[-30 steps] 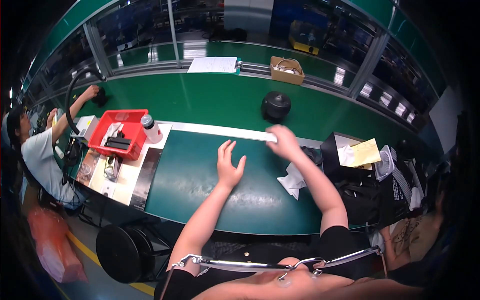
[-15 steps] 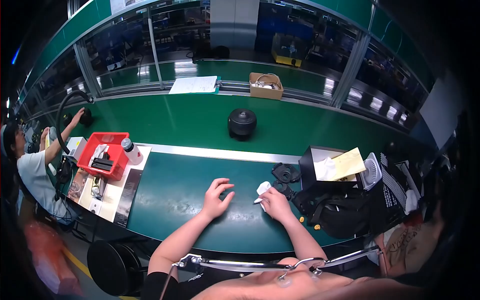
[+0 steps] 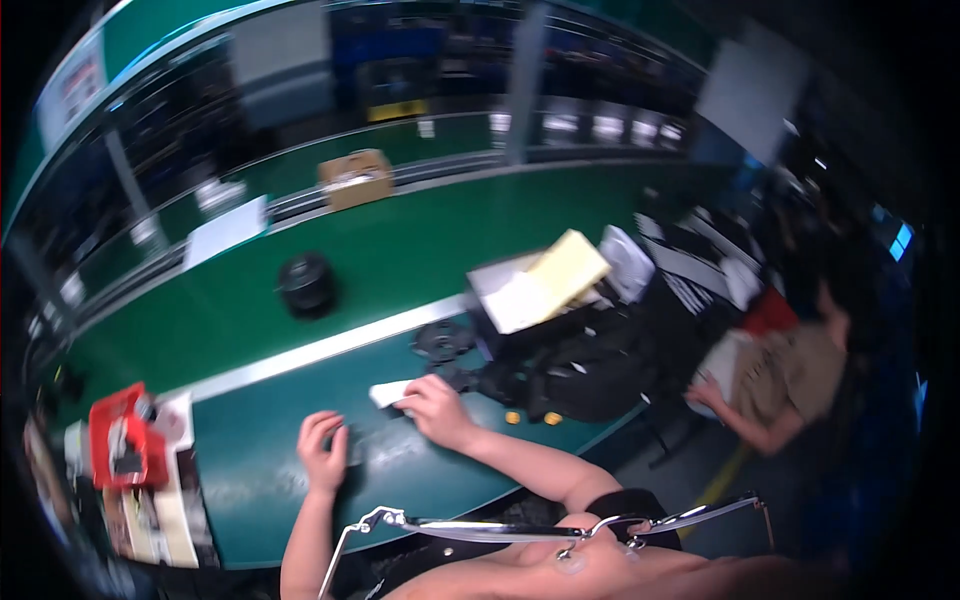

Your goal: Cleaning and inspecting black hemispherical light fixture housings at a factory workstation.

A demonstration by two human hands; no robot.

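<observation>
Between the fingers and thumb of my right hand [image 3: 432,405] is a small white folded piece of cloth or paper [image 3: 386,394], held just over the dark green worktop [image 3: 260,470]. My left hand [image 3: 323,448] hovers to its left, fingers loosely curved and apart, with nothing in it. Black moulded parts [image 3: 442,341] lie beyond my right hand. Farther back, a round black device [image 3: 307,284] stands on the brighter green surface [image 3: 420,250]. The picture is blurred by motion, so fine details of the white piece are lost.
A red bin [image 3: 128,440] stands at the left. To the right are an open black box [image 3: 480,315] with a yellow sheet [image 3: 570,268], a black bag [image 3: 590,375] and two small yellow-orange pieces [image 3: 553,418]. A cardboard box [image 3: 357,180] sits far back. Another person [image 3: 780,375] is at right.
My view has swung to the right, so the bench appears shifted left and tilted. My right hand still holds the white piece; my left hand remains open.
</observation>
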